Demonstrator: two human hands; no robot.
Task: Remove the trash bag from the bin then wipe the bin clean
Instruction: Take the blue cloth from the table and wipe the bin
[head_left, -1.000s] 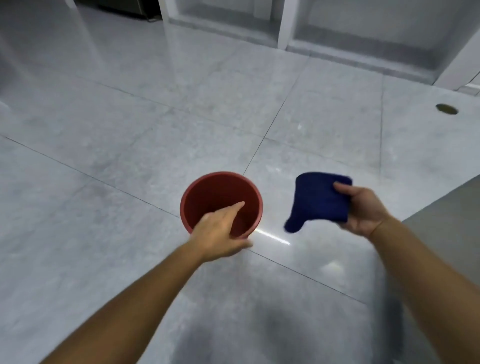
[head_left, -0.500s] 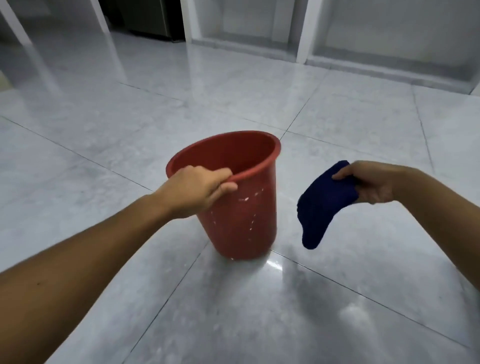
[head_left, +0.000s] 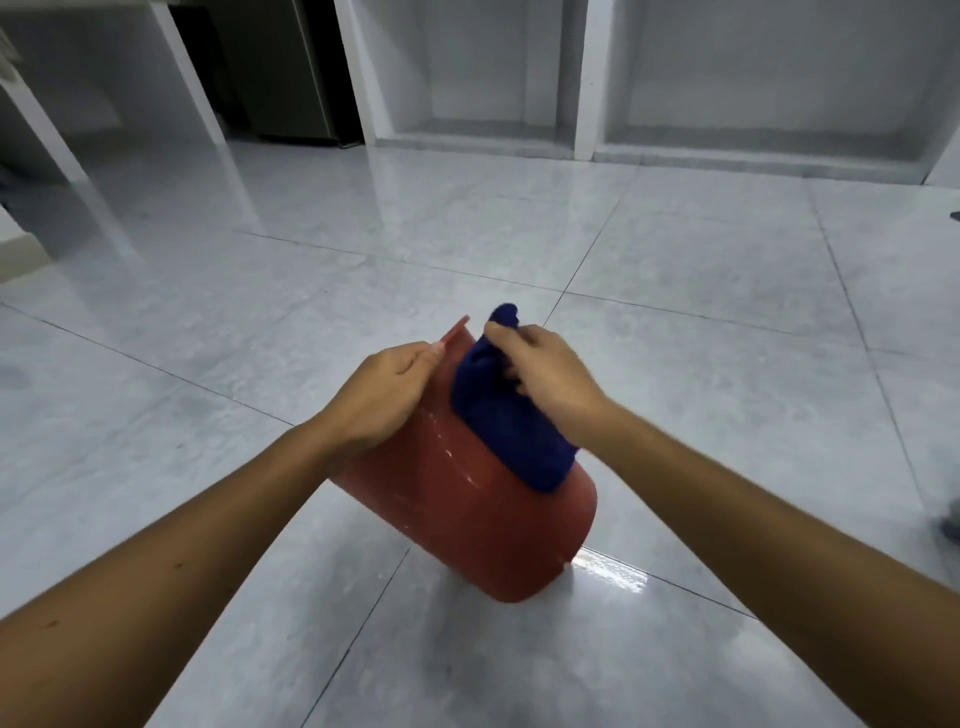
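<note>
On glossy floor tiles, the left hand pinches the light, stiff bin by its rim; the right hand clutches a soft cloth.

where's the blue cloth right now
In the head view it sits centre frame: the blue cloth is pressed by the right hand against the outer wall of the tilted red bin, beside the left hand at the rim.
</note>
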